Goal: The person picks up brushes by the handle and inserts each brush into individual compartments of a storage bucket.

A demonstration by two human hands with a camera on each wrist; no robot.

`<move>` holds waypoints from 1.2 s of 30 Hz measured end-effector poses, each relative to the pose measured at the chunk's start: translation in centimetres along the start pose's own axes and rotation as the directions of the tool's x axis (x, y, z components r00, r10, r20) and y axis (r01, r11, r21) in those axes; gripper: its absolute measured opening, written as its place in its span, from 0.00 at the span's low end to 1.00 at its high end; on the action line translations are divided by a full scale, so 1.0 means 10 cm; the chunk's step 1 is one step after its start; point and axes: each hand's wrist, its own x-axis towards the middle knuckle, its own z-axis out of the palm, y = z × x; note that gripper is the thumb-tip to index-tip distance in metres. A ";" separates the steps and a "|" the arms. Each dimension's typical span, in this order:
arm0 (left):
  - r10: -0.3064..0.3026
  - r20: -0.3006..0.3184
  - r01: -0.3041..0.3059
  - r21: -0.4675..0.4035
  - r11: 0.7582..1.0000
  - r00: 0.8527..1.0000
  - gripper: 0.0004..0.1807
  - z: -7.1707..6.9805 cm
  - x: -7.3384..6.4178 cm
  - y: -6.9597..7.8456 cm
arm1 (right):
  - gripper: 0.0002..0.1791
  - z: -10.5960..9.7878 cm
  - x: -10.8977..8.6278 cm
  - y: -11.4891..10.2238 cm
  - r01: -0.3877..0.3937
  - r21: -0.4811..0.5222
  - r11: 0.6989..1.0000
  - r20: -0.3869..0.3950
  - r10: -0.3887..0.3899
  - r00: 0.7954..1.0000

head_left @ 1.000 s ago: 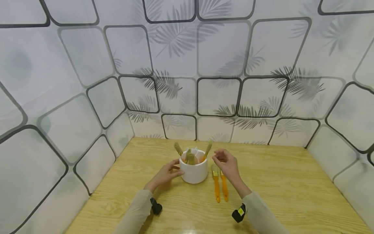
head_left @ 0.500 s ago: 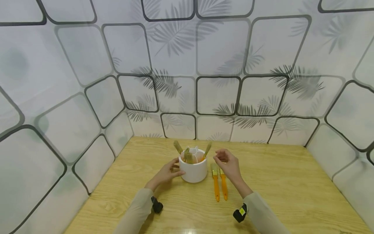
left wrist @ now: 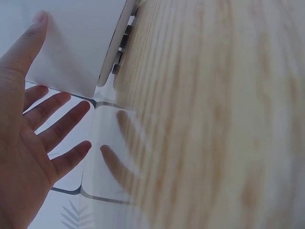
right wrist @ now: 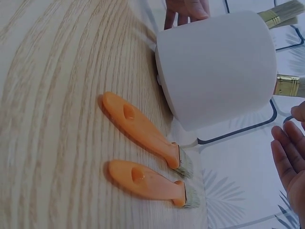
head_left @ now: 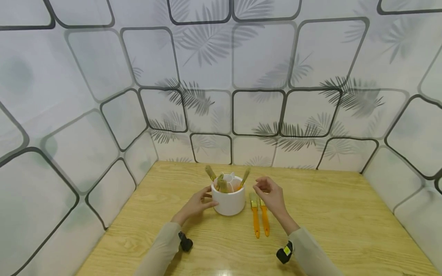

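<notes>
A round white brush pot (head_left: 229, 205) with inner dividers stands on the table, several paintbrushes (head_left: 223, 186) in it, bristles up. At its left side is my left hand (head_left: 193, 207), fingers spread and fairly straight; the thumb lies against the white wall (left wrist: 76, 43). My right hand (head_left: 272, 195) hovers to the right of the pot with loosely bent fingers and nothing in them. Below it, two orange-handled paintbrushes, the left brush (head_left: 255, 222) and the right brush (head_left: 265, 222), lie side by side, bristles pointing away from me.
The wood-grain table (head_left: 328, 222) runs back to a patterned curtain wall (head_left: 259, 115), with more of the same curtain at both sides. A small black camera sits on the left wrist (head_left: 185, 243) and another on the right wrist (head_left: 284, 253).
The head view has shifted very slightly. Both hands, the pot and the two loose brushes stay practically where they were.
</notes>
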 end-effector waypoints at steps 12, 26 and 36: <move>0.015 -0.014 -0.015 0.016 1.000 1.000 0.40 0.00 0.00 0.01 | 0.09 0.01 -0.01 0.38 -0.051 -0.024 0.998 -0.009 0.050 0.999; 0.035 -0.037 -0.037 -0.053 0.998 0.999 0.36 -0.02 -0.01 0.01 | 0.08 -0.01 -0.05 0.41 -0.109 -0.072 0.991 0.005 0.109 0.994; 0.052 -0.047 -0.053 -0.013 0.999 0.998 0.33 -0.03 -0.03 -0.01 | 0.08 -0.01 -0.10 0.43 -0.120 -0.101 0.988 0.004 0.121 0.993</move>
